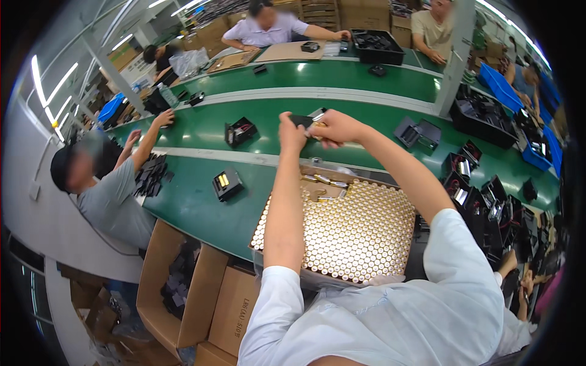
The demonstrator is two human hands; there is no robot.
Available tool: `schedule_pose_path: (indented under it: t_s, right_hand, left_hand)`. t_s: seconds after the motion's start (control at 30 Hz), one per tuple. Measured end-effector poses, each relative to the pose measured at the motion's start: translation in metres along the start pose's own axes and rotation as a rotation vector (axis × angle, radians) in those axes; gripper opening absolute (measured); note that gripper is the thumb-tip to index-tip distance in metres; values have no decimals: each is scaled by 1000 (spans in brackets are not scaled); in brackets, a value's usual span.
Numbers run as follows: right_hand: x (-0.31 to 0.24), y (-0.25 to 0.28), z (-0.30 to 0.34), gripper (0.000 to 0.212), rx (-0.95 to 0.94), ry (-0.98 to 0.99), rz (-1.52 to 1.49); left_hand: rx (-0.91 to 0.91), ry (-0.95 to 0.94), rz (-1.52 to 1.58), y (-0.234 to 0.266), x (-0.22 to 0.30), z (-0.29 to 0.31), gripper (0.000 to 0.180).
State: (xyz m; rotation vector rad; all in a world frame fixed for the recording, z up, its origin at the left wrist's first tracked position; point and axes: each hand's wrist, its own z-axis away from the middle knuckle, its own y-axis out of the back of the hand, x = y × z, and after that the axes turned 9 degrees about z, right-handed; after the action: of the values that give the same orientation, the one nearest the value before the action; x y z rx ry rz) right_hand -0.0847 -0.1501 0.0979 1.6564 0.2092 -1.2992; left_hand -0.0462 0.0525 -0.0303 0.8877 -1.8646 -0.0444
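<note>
Over the green work surface, my left hand [292,135] grips a small black plastic case [301,120]. My right hand [339,127] is closed beside it, its fingertips at the case's edge with shiny gold-and-silver batteries [317,125] in them. How many batteries it holds is hidden by the fingers. Below my forearms stands an open box of upright AA-size batteries [357,238], packed tightly in rows. Toward its far left corner, several loose batteries [325,179] lie on their sides on bare cardboard.
Black cases lie left [227,185], farther off [241,132] and right [418,133]. More are piled at the right [488,201]. A white rail [256,157] runs along the belt. A cardboard carton [160,287] stands lower left. A co-worker [113,189] reaches over from the left; others sit across.
</note>
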Motion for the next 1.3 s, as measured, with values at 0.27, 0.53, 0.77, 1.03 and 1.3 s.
schedule_pose_path:
  t_s: [0.27,0.53,0.77,1.03,1.3]
  right_hand:
    - [26,-5,-48,33,388,63,-504]
    - [108,-38,-66,33,758,-148,-483]
    - [74,-54,-60,31,683,-88,-303]
    - [88,-51,-62,32,680,-52,-87]
    - [111,-49,-63,33,775,-20,-69]
  left_hand:
    - [290,-7,-514,-14,40,9,47]
    - [-220,-396,274,75,222,8,16]
    - [-833,-963,339,142,347,145,34]
    - [-1074,-1069,446,155,344,151,28]
    - [-1122,-1085,419,154,335,94,18]
